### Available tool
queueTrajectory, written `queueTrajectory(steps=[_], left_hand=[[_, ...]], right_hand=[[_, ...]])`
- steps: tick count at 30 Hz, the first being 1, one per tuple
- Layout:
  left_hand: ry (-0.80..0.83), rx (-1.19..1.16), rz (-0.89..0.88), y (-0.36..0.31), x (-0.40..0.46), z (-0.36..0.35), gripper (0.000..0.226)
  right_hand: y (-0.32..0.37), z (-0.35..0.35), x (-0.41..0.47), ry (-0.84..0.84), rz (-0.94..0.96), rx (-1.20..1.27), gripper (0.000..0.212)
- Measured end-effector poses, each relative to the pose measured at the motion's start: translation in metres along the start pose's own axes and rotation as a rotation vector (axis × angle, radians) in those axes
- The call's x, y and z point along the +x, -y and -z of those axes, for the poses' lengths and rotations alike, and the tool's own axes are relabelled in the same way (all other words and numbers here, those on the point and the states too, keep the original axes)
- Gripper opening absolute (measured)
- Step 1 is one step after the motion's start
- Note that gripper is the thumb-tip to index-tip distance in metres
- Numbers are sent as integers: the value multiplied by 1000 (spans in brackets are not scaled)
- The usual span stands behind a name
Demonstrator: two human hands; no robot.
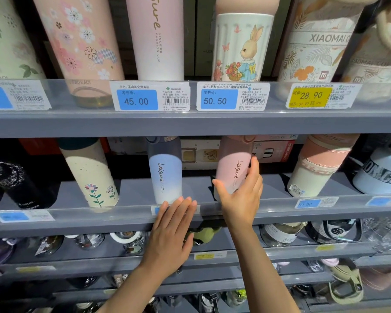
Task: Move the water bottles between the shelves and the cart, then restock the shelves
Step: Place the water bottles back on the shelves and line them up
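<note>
a person's right hand [242,195] reaches onto the middle shelf [190,222] at the centre of the frame and holds a pink leisure bottle [231,170]. its fingers [255,168] are curled around the bottle's right side and the thumb presses its left side near the base, so the grip is partly closed around the body. the bottle's long axis runs nearly upright, tilted so the cap leans toward the upper right, base down near the shelf's front lip.

the left hand [172,231], lower centre, is flat with its fingers [185,205] straight and close together, tips touching the clear price rail just below a blue leisure bottle [165,175], holding nothing. that bottle stands upright just left of the pink one.

on the upper shelf, a rabbit cup [242,46] stands above price tags [149,97].
</note>
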State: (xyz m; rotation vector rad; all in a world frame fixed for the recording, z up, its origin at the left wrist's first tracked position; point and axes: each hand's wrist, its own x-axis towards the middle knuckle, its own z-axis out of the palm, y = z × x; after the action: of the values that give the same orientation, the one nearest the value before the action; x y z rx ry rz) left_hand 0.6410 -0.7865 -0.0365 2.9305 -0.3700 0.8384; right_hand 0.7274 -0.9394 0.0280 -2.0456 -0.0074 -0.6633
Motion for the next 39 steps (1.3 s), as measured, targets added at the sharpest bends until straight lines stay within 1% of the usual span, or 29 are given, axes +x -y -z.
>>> queueTrajectory(steps=[6, 9, 11, 13, 16, 18, 20, 23, 26, 32, 39], left_hand=[[-18, 13, 6, -2, 0, -2, 66], [-38, 6, 14, -3, 0, -4, 66], [-55, 0, 26, -5, 0, -4, 66], [-64, 0, 39, -6, 0, -7, 67], [-98, -21, 53, -6, 0, -11, 66], [-125, -42, 49, -6, 2, -12, 66], [-161, -59, 36, -4, 3, -15, 65], [-197, -78, 12, 0, 4, -17, 63], [-198, -54, -13, 4, 5, -17, 64], [-154, -27, -51, 7, 1, -12, 69], [-103, -42, -53, 7, 1, 0, 66]], right_hand=[[1, -1, -1, -22, 4, 11, 97], [-2, 1, -5, -27, -5, 56, 98], [-5, 6, -9, -16, 31, 93, 97], [-12, 12, -16, 6, 94, 79, 94], [-23, 25, -29, 72, 112, -9, 86], [-32, 34, -32, 68, 117, -145, 79], [-44, 41, -34, 72, 114, -275, 78], [-59, 47, -38, 142, 212, -404, 67], [-65, 50, -41, 176, 246, -472, 65], [-57, 41, -48, 92, 180, -450, 67], [-57, 39, -45, 70, 156, -380, 69]])
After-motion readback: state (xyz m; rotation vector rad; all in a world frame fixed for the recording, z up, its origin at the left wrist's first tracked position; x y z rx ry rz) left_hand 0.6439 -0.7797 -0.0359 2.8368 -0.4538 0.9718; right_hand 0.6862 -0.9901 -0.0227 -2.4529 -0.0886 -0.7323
